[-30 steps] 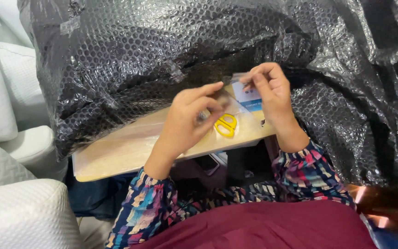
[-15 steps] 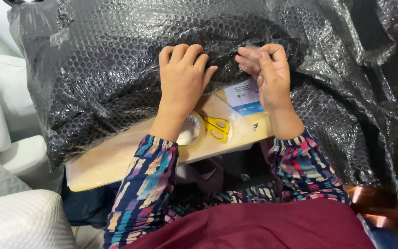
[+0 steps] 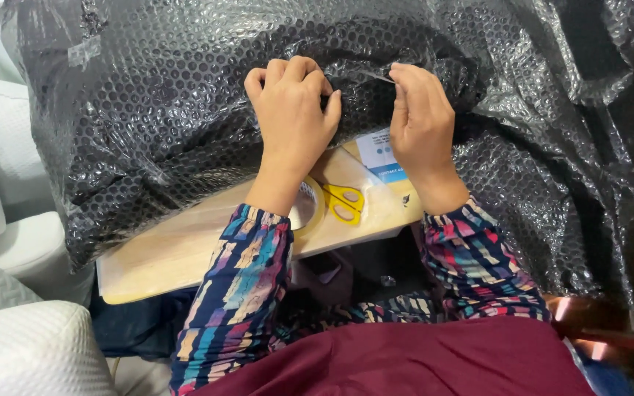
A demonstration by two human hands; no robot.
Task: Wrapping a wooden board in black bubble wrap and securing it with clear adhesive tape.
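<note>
A large bundle wrapped in bubble wrap point(image 3: 148, 103) over black material fills the upper view. My left hand point(image 3: 291, 110) is fisted on a fold of the wrap near the middle. My right hand point(image 3: 420, 121) pinches the wrap's edge just to the right, fingers closed on it. Below my hands a pale wooden board point(image 3: 177, 253) carries a roll of clear tape point(image 3: 306, 205), yellow-handled scissors point(image 3: 344, 204) and a white-and-blue printed label point(image 3: 379, 154).
White padded cushions point(image 3: 16, 337) lie at the left. More bubble wrap drapes down the right side point(image 3: 552, 220). Dark things sit under the board near my lap point(image 3: 346, 275).
My hands left the label and scissors area on the board, moved up onto the bubble-wrapped bundle, and closed on its folds.
</note>
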